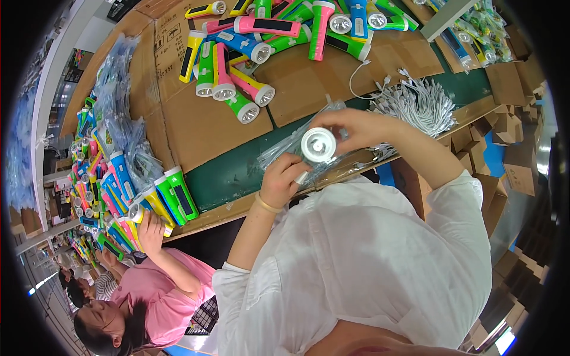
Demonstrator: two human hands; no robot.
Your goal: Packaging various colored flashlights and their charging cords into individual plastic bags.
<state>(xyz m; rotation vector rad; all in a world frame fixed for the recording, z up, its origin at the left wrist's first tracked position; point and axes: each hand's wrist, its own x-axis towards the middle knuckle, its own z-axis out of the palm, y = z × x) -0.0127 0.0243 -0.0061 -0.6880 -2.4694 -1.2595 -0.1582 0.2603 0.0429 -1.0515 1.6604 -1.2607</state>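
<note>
A flashlight point(318, 145) points its round white-rimmed lens up at me, so its body is mostly hidden below. My right hand point(363, 128) is closed on the side of it, fingers curled by the rim. On the other side, my left hand point(281, 180) is closed in a pinch close below the lens. A small white piece shows at its fingertips, too small to name. Under both hands lie clear plastic bags point(284, 148) at the table's near edge.
Many colourful flashlights point(267, 26) are piled on the cardboard-covered table point(196, 127). White cables point(418, 105) lie bundled on the right. Plastic bags point(113, 89) and more flashlights point(181, 193) line the left, where a co-worker in pink point(178, 276) handles one. Cardboard boxes point(518, 159) stand at the right.
</note>
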